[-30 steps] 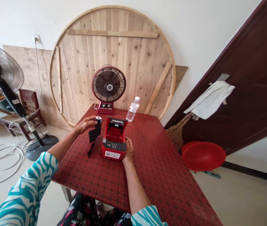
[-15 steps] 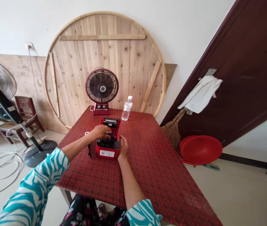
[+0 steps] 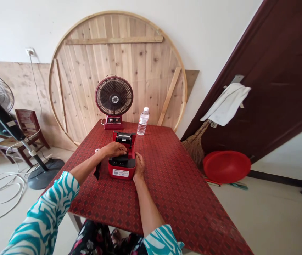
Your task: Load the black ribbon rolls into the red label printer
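A small red and black label printer point(image 3: 121, 172) stands on the table with its lid raised at the back, a roller showing inside the lid. My left hand point(image 3: 116, 149) reaches over it from the left, fingers bent together at a dark part in the open bay; what they pinch is hidden. Along the printer's right side my right hand point(image 3: 139, 166) is curled, gripping the casing. A black strip point(image 3: 97, 172) hangs beside the printer on the left. Partly behind my left wrist shows a white ring-shaped thing point(image 3: 97, 150).
The table point(image 3: 172, 184) has a red patterned cover. At its far side stand a red fan point(image 3: 114, 99) and a water bottle point(image 3: 143, 121). A floor fan point(image 3: 10, 122) is at left. To the right are a broom point(image 3: 195, 145), a red basin point(image 3: 227, 166) and a door with a white cloth point(image 3: 227, 102).
My left hand's fingers have shifted slightly right and up within the printer's bay. The black strip hangs a little further left. My right hand keeps its place on the casing.
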`<move>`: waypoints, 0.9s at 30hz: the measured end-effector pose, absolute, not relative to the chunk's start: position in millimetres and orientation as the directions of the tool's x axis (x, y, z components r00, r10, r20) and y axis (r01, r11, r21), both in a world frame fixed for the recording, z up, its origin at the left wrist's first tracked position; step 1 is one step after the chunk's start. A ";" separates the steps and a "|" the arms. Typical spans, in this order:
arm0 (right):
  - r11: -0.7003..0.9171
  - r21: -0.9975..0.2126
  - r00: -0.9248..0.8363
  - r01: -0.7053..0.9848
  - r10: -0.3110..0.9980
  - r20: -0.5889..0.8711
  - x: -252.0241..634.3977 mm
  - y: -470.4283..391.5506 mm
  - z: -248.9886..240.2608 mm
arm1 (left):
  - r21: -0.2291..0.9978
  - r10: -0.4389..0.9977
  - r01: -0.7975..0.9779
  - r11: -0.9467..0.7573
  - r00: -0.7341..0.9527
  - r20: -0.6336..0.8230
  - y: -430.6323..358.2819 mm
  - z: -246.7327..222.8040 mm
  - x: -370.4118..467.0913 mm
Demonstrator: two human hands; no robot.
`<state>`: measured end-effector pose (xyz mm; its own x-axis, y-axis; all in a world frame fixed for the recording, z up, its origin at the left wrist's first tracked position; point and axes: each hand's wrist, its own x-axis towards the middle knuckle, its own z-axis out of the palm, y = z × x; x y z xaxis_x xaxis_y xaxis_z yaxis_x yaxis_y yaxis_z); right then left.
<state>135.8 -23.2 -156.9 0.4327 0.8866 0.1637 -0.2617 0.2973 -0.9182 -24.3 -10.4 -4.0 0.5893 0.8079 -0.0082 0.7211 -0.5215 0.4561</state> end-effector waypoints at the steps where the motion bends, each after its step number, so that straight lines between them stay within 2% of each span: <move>1: 0.281 -0.922 0.432 -0.267 0.890 0.146 136.0 -23.3 -157.5 | 0.531 0.817 0.675 -0.512 0.573 0.059 -16.9 -5.8 -29.0; 4: 0.239 -0.925 0.440 -0.296 0.894 0.091 138.3 -21.2 -153.8 | 0.615 0.807 0.564 -0.551 0.548 0.220 -38.3 -13.1 -38.7; 7: 0.224 -0.916 0.445 -0.333 0.894 0.057 143.8 -12.0 -133.4 | 0.535 0.695 0.471 -0.702 0.619 0.366 -53.5 -20.6 -40.1; 9: 0.231 -0.927 0.425 -0.296 0.901 0.089 147.0 -1.9 -109.2 | 0.454 0.626 0.442 -0.774 0.642 0.443 -57.7 -23.6 -38.8; 14: 0.306 -0.925 0.328 -0.226 0.918 0.224 144.7 17.3 -50.7 | 0.379 0.586 0.447 -0.811 0.632 0.508 -60.6 -24.6 -37.4; 18: 0.385 -0.899 0.358 -0.210 0.886 0.295 142.0 9.7 -46.9 | 0.485 0.586 0.342 -0.805 0.585 0.560 -69.0 -25.0 -38.8; 20: 0.419 -0.884 0.382 -0.207 0.867 0.321 142.1 1.0 -54.2 | 0.610 0.664 0.287 -0.738 0.466 0.584 -75.1 -27.0 -41.1; 23: 0.447 -0.873 0.415 -0.195 0.844 0.339 142.1 -10.4 -62.1 | 0.793 0.820 0.210 -0.572 0.135 0.556 -82.4 -31.8 -46.9; 25: 0.451 -0.874 0.426 -0.182 0.837 0.344 141.7 -14.8 -62.9 | 0.842 0.852 0.176 -0.510 -0.035 0.523 -83.9 -35.0 -51.9; 27: 0.453 -0.876 0.435 -0.167 0.831 0.347 141.3 -17.1 -62.6 | 0.840 0.843 0.207 -0.502 -0.101 0.529 -82.9 -36.9 -57.0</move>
